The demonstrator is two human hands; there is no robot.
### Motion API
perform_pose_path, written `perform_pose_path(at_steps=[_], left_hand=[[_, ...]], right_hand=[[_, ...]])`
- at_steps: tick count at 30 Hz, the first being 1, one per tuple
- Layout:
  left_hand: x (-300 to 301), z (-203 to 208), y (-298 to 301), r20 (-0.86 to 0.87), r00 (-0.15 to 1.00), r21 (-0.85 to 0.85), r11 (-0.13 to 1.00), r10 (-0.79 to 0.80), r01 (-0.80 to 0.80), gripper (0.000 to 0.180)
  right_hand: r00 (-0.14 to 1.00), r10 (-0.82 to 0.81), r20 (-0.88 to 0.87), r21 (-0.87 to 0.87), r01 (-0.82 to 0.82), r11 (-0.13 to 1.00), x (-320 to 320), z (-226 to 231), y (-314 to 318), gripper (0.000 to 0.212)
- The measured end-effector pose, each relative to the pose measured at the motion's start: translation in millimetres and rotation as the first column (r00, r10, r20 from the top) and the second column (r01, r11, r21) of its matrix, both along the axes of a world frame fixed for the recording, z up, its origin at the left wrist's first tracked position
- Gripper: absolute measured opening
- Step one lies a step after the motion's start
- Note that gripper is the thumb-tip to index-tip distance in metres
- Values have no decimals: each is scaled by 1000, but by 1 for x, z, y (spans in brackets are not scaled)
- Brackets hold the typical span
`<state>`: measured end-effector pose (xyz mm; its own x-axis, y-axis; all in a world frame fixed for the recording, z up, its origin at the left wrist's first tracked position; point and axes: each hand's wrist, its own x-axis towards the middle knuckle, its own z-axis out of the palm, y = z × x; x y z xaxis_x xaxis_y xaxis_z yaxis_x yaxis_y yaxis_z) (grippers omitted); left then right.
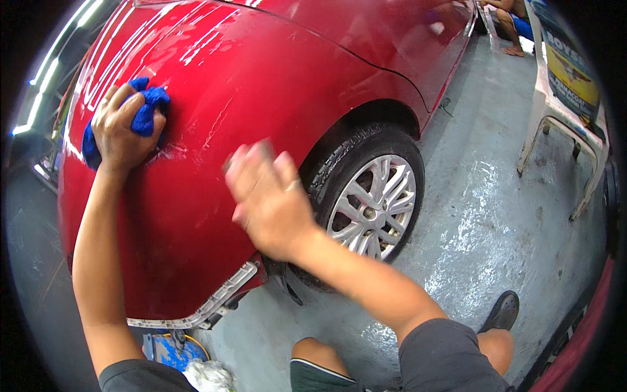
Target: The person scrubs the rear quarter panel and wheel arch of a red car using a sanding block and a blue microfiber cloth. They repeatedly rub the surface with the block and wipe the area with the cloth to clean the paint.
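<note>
A wet red car panel (189, 248) curves through the middle of the view, above and ahead of a wheel. My left hand (121, 134) is closed round a bunched blue cloth (151, 104) and presses it against the panel at the upper left. Light streaks and wet marks show on the paint around it. Over the panel, left of the wheel (371, 212), my right hand (274, 209) is blurred by motion. Its fingers look stretched out, with nothing seen in them. Whether its palm touches the paint cannot be told.
A pale bracket (228, 287) lines the panel's lower edge. Below it are a blue container (173, 349) and crumpled clear plastic (209, 375). At right, a white plastic chair (568, 124) holds a dark, yellow-labelled container (568, 65). Another person's leg (509, 29) shows far right on the wet grey floor.
</note>
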<state>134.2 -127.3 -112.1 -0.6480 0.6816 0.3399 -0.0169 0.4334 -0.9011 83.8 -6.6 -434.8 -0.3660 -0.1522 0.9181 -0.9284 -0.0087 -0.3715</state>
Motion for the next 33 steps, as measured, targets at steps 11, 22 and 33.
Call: perform_pose_path(at_steps=[11, 22, 33], left_hand=[[-11, 4, 11, -22, 999, 55, 998, 40, -39, 28], [-104, -48, 41, -282, 928, 158, 966, 242, -204, 34], [-306, -272, 119, 275, 958, 141, 989, -82, 44, 11]], right_hand=[[858, 117, 501, -522, 191, 831, -295, -84, 83, 59], [539, 764, 355, -932, 267, 244, -335, -52, 149, 73], [505, 614, 607, -631, -164, 759, -429, -114, 227, 64]])
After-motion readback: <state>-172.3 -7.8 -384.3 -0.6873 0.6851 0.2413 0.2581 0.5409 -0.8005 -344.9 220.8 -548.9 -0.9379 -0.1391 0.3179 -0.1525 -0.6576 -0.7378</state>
